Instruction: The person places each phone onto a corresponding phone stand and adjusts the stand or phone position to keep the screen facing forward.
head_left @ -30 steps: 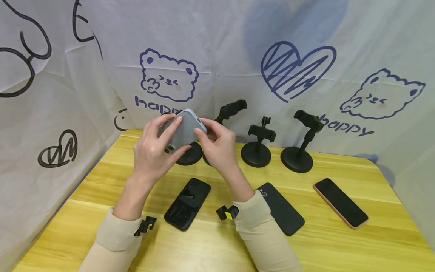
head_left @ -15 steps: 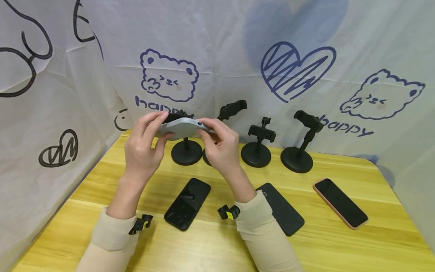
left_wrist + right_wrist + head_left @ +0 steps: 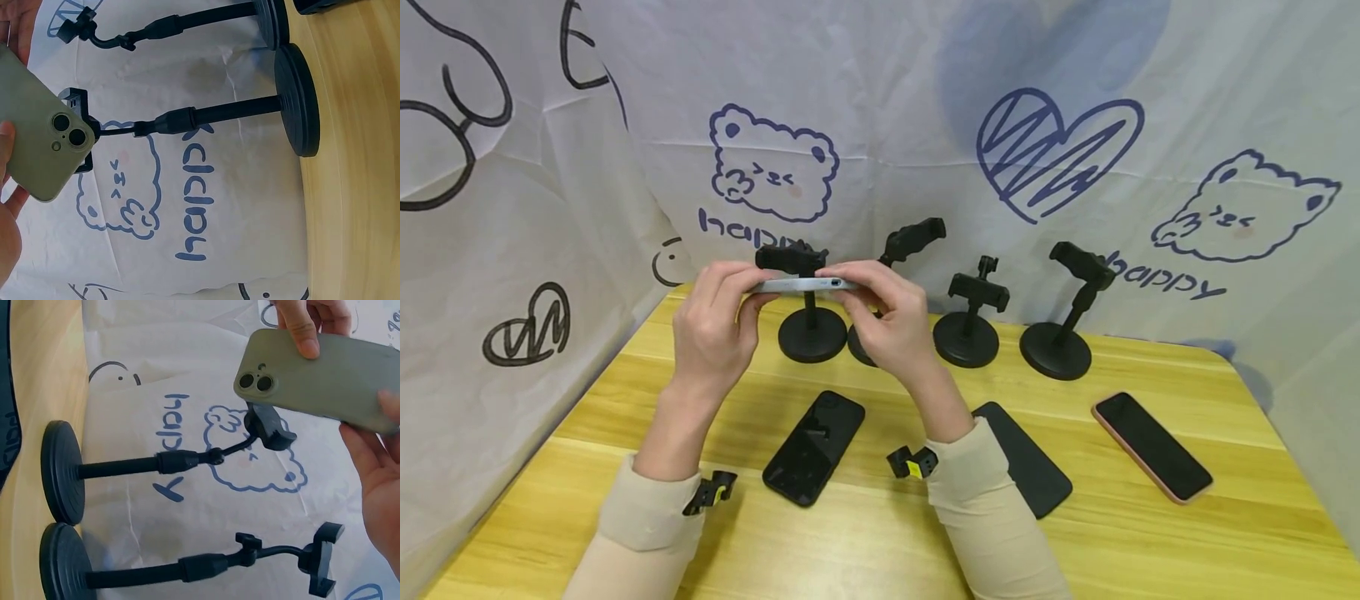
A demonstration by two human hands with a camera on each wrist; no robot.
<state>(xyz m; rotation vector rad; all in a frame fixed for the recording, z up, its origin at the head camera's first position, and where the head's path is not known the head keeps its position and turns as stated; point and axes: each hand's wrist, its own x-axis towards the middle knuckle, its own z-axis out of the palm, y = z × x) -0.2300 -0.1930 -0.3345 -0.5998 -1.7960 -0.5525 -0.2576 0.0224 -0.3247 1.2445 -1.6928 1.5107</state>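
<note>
A smartphone in a grey-green case [image 3: 801, 286] is held up off the table, seen edge-on with its charging port toward me in the head view. My left hand [image 3: 713, 321] pinches its left edge between thumb and fingers. The opposite edge is gripped by my right hand [image 3: 891, 321]. In the right wrist view the phone's back [image 3: 337, 378] shows, with two camera lenses. Close beyond it stands the leftmost black phone stand [image 3: 811, 312], its clamp appearing just above the phone; from these views I cannot tell whether they touch. The phone's screen is hidden.
Three more black phone stands line the back of the table: one partly behind my right hand [image 3: 913, 240], one in the middle [image 3: 967, 337], one at right [image 3: 1056, 350]. On the wood lie a black phone [image 3: 814, 448], a dark phone [image 3: 1033, 467] partly under my right sleeve, and a pink-edged phone [image 3: 1152, 447].
Both hands have tilted the phone from showing its back to lying edge-on. My left hand has shifted left to the phone's side edge, uncovering the leftmost stand's clamp and base.
</note>
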